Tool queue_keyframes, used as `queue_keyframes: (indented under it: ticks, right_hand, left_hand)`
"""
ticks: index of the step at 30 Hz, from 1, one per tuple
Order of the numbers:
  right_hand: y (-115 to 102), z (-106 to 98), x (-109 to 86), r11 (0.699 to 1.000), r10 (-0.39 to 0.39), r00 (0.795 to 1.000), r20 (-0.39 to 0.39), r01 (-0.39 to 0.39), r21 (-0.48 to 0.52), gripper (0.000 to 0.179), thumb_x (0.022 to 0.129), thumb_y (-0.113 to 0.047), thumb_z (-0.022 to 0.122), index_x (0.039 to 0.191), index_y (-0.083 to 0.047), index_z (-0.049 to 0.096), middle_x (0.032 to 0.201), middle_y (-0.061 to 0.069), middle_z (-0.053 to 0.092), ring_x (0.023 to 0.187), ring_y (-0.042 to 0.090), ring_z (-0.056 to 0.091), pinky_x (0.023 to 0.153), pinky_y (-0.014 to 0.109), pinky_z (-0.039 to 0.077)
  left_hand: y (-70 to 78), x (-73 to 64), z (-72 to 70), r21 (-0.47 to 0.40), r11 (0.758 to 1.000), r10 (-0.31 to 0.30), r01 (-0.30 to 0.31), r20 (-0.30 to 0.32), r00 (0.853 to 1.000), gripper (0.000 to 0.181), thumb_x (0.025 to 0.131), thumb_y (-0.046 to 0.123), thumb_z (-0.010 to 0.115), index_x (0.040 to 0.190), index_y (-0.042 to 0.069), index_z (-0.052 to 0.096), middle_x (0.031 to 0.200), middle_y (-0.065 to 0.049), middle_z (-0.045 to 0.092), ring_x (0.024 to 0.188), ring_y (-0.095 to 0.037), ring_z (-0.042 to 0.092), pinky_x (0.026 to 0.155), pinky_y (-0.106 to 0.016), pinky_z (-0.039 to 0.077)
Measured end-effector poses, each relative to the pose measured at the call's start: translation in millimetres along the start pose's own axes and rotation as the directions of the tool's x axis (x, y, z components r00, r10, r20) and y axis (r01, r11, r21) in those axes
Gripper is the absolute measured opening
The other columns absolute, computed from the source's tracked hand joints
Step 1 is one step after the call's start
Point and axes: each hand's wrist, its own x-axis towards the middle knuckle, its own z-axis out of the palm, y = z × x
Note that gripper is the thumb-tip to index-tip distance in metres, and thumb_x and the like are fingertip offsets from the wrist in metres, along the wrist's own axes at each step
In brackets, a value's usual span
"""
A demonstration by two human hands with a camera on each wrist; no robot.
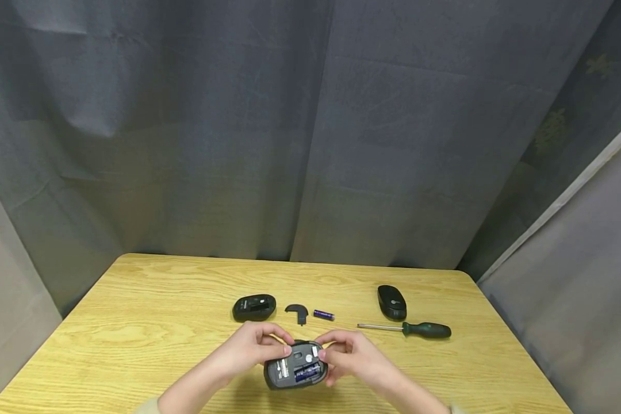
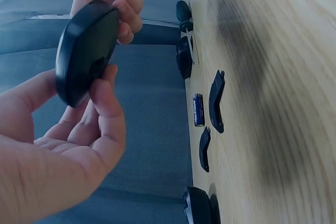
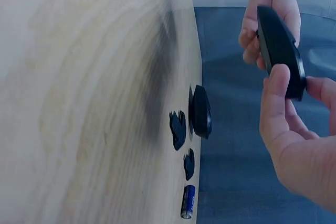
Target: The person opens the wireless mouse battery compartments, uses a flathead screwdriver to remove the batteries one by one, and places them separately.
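A black computer mouse (image 1: 296, 364), turned underside up, is held above the near part of the table by both hands. A blue AA battery (image 1: 307, 372) sits in its uncovered compartment. My left hand (image 1: 250, 349) pinches the mouse at its far left edge, thumb on the underside. At the other end my right hand (image 1: 353, 357) grips it, with the thumb beside a small white label. In the left wrist view the dark side of the mouse (image 2: 89, 51) stands between the fingers of the two hands.
Beyond the hands lie an upturned mouse (image 1: 254, 307) with a bare compartment, a battery cover (image 1: 297, 312) and a loose battery (image 1: 324, 315). A second dark cover (image 2: 216, 102) shows in the wrist views. On the right are another mouse (image 1: 392, 302) and a green-handled screwdriver (image 1: 425, 330).
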Motion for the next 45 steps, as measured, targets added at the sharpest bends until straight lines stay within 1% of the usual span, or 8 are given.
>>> queue_keyframes:
  ticks: [4,9,16,23,28,33,40,45]
  right_hand:
    - [1.4,1.8,-3.0,0.998,0.016,0.999,-0.040,-0.014,0.056,0.037,0.088,-0.013,0.061,0.119,0.007,0.055,0.093,0.016,0.068,0.065,0.018,0.066,0.068,0.035,0.059]
    - [3.7,1.8,-5.5,0.996,0.019,0.997,-0.077,-0.013,0.088,0.039,0.088,-0.014,0.061,0.120,0.008,0.054,0.096,0.016,0.068,0.068,0.019,0.067,0.070,0.035,0.059]
    - [5.3,4.1,-9.1,0.991,0.037,0.994,-0.103,-0.024,0.128,0.041,0.089,-0.015,0.060,0.121,0.009,0.051,0.096,0.016,0.068,0.073,0.020,0.068,0.070,0.035,0.059]
    - [4.4,6.4,-11.3,0.986,0.048,0.995,-0.087,-0.033,0.165,0.040,0.089,-0.015,0.060,0.120,0.010,0.051,0.095,0.017,0.069,0.073,0.019,0.067,0.070,0.033,0.059]
    - [4.5,7.8,-11.8,0.981,0.068,0.995,-0.073,-0.053,0.185,0.040,0.089,-0.015,0.059,0.120,0.010,0.052,0.093,0.016,0.069,0.071,0.017,0.067,0.068,0.030,0.059]
    - [3.2,7.2,-12.5,0.986,0.046,0.997,-0.054,-0.036,0.164,0.040,0.090,-0.015,0.061,0.120,0.009,0.052,0.093,0.015,0.069,0.072,0.018,0.066,0.068,0.032,0.059]
    - [-0.1,-6.2,-15.8,0.999,-0.045,0.999,-0.021,0.046,0.025,0.038,0.093,-0.018,0.059,0.120,0.008,0.052,0.095,0.013,0.067,0.077,0.021,0.067,0.072,0.045,0.058]
    - [-1.0,-23.2,-19.7,0.984,-0.142,0.989,-0.044,0.136,-0.119,0.034,0.094,-0.015,0.058,0.118,0.009,0.054,0.097,0.013,0.065,0.078,0.019,0.066,0.069,0.047,0.057]
  left_hand:
    - [1.1,-1.2,0.8,0.016,1.000,0.014,-0.013,-0.010,1.000,0.029,0.086,0.020,0.068,0.107,0.000,0.065,0.094,-0.011,0.071,0.085,-0.013,0.065,0.073,-0.024,0.054]
    - [-0.8,-5.2,5.4,0.086,0.993,0.085,-0.083,-0.020,0.996,0.039,0.084,0.022,0.072,0.117,0.004,0.061,0.104,-0.009,0.068,0.093,-0.014,0.061,0.075,-0.023,0.052]
    - [-13.5,-11.9,14.3,0.305,0.929,0.235,-0.207,-0.057,0.970,0.063,0.070,0.028,0.083,0.125,0.018,0.054,0.117,-0.002,0.063,0.095,-0.008,0.057,0.071,-0.022,0.052]
    - [-22.7,-14.3,18.3,0.382,0.900,0.261,-0.209,-0.089,0.961,0.065,0.068,0.034,0.084,0.124,0.024,0.054,0.119,0.007,0.061,0.098,-0.008,0.056,0.077,-0.022,0.050]
    - [-25.6,-15.5,19.3,0.368,0.906,0.261,-0.208,-0.098,0.960,0.061,0.068,0.031,0.084,0.121,0.023,0.056,0.116,0.006,0.063,0.097,-0.008,0.057,0.077,-0.023,0.050]
    - [-27.1,-15.7,19.1,0.293,0.930,0.262,-0.222,-0.105,0.959,0.059,0.067,0.025,0.085,0.120,0.022,0.058,0.116,0.003,0.063,0.099,-0.009,0.059,0.081,-0.023,0.052]
    - [-27.1,-19.1,15.3,0.239,0.955,0.216,-0.179,-0.138,0.967,0.061,0.066,0.024,0.085,0.121,0.019,0.058,0.117,-0.002,0.064,0.097,-0.011,0.061,0.083,-0.021,0.050]
    - [-24.8,-22.0,11.4,0.184,0.972,0.176,-0.148,-0.146,0.973,0.064,0.067,0.022,0.085,0.124,0.015,0.057,0.118,-0.006,0.062,0.097,-0.014,0.063,0.085,-0.018,0.049]
